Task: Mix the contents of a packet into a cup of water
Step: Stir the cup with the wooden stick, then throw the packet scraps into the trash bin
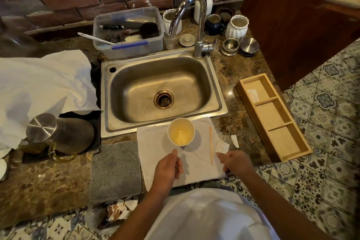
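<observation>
— Bare skin only at your left hand [169, 165], I take it? What is it gripping?

— Nothing. Your fingers are loosely curled, the thumb stretched forward so its tip lies just short of the paper cup [181, 131] without touching it. Your right hand [234, 161] is likewise empty, half curled, with its fingertips just beside the torn packet [221, 146]; whether they touch the packet, I cannot tell.

— And the cup itself?

— It stands upright on the white cloth [155, 142], near the front rim of the steel sink [218, 91], its mouth facing up. Pale yellow liquid fills the bottom.

— Which way does the stirrer run?

— Your wooden stir stick [211, 145] lies flat on the cloth to the right of the cup, long axis running away from you towards the sink, tilted only slightly. The packet lies at the cloth's right edge, and a small torn strip [235, 141] lies on the stone counter [48, 181] further right, apart from it.

— How do your arms sit?

— Both forearms reach forward from your body, converging towards the cloth, left wrist straight, right wrist bent a little inward. A wooden tray [303, 150] with three compartments lies well to the right.
</observation>
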Motion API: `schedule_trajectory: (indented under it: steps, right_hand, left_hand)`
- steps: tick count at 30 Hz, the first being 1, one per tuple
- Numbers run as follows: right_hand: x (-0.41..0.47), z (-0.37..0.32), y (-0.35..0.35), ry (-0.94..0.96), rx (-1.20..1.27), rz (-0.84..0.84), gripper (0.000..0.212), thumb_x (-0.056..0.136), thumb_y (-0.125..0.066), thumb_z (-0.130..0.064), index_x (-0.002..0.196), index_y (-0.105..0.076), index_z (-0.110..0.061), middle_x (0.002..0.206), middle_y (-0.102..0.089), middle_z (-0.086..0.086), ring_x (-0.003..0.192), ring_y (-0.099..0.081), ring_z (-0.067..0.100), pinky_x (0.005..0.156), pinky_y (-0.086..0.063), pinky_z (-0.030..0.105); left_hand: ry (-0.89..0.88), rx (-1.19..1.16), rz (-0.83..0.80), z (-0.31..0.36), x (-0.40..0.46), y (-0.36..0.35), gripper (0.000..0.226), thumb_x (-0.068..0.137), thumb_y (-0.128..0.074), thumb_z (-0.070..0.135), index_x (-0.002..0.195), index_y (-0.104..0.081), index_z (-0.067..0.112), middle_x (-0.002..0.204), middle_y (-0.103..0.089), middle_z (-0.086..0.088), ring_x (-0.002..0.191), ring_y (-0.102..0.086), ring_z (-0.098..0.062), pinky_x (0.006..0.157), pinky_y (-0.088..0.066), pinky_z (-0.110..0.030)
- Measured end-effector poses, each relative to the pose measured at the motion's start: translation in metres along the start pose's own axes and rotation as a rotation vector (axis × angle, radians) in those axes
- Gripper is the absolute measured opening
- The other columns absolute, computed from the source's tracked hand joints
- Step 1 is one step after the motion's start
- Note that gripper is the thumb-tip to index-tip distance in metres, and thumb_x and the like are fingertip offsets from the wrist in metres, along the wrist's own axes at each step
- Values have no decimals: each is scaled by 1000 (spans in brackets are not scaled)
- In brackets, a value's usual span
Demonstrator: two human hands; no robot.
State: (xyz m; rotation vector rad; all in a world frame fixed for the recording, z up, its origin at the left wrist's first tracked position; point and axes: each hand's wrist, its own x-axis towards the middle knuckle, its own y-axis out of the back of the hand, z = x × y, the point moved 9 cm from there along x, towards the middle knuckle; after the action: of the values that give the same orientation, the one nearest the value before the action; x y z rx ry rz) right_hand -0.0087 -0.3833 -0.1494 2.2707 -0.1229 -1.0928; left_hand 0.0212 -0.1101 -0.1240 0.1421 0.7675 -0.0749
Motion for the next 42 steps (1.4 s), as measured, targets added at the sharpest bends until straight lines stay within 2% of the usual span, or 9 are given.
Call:
schedule_trajectory:
  steps: [3, 5, 8, 12, 16, 25, 33, 37, 42]
  right_hand:
    - [0, 7, 23, -21, -8, 70, 30, 96, -64, -35, 78, -74, -13, 66, -74, 1, 68, -71, 19, 71, -57, 32]
    - [2, 10, 41, -36, -33, 133, 23, 98, -62, -32, 85, -73, -16, 68, -73, -1, 65, -69, 14, 63, -55, 29]
    - [8, 15, 62, -43, -112, 217, 15, 96, -65, -36, 101, -67, -22, 75, -72, -6, 68, -69, 9, 57, -52, 27]
    - [15, 14, 75, -10, -231, 294, 32, 92, -63, -49, 115, -65, -27, 87, -73, -1, 79, -71, 20, 68, -62, 37]
    - [20, 4, 77, 38, -369, 288, 35, 95, -60, -48, 118, -63, -22, 96, -72, 6, 90, -70, 26, 72, -62, 41]
    - [27, 1, 68, 144, -524, 194, 31, 95, -56, -49, 107, -62, -21, 89, -75, 0, 81, -72, 21, 65, -57, 29]
    - [36, 7, 60, 175, -488, 133, 26, 97, -52, -39, 96, -73, -24, 85, -75, -3, 79, -72, 18, 66, -58, 29]
    - [35, 1, 71, 249, -411, 159, 29, 95, -59, -42, 112, -54, -19, 89, -72, 0, 83, -72, 24, 65, -57, 33]
    - [38, -12, 77, 341, -376, 132, 39, 97, -55, -38, 133, -42, -31, 95, -73, 2, 84, -71, 27, 68, -56, 37]
  left_hand:
    - [-69, 159, -63, -10, 2, -20, 44, 101, -54, 36, 65, -62, 13, 57, -63, -5, 55, -54, -20, 56, -43, -35]
    - [-130, 282, -92, -7, 5, -33, 38, 98, -57, 33, 63, -60, 19, 57, -65, 1, 56, -56, -15, 62, -46, -40]
    - [-195, 453, -116, 10, 12, -57, 23, 95, -58, 33, 76, -62, 22, 63, -68, 4, 62, -63, -12, 69, -54, -41]
    - [-305, 650, -110, 37, 22, -92, 15, 94, -59, 36, 98, -64, 23, 91, -74, 5, 87, -69, -17, 76, -54, -35]
    - [-291, 812, -98, 42, 36, -123, 27, 92, -64, 43, 111, -62, 23, 96, -75, 0, 90, -69, -20, 74, -53, -33]
    - [-395, 1068, 41, 37, 41, -149, 37, 88, -69, 44, 117, -62, 22, 118, -66, 1, 102, -66, -22, 82, -51, -33]
    - [-331, 964, 86, 36, 46, -147, 14, 87, -72, 35, 93, -69, 22, 106, -68, 1, 92, -60, -15, 74, -39, -22]
    - [-288, 908, 118, 31, 48, -146, 11, 87, -71, 30, 86, -72, 19, 100, -71, -2, 93, -63, -19, 76, -43, -25]
    - [-213, 828, 132, 23, 46, -146, 15, 88, -71, 33, 86, -77, 20, 96, -76, 0, 91, -69, -20, 84, -55, -33]
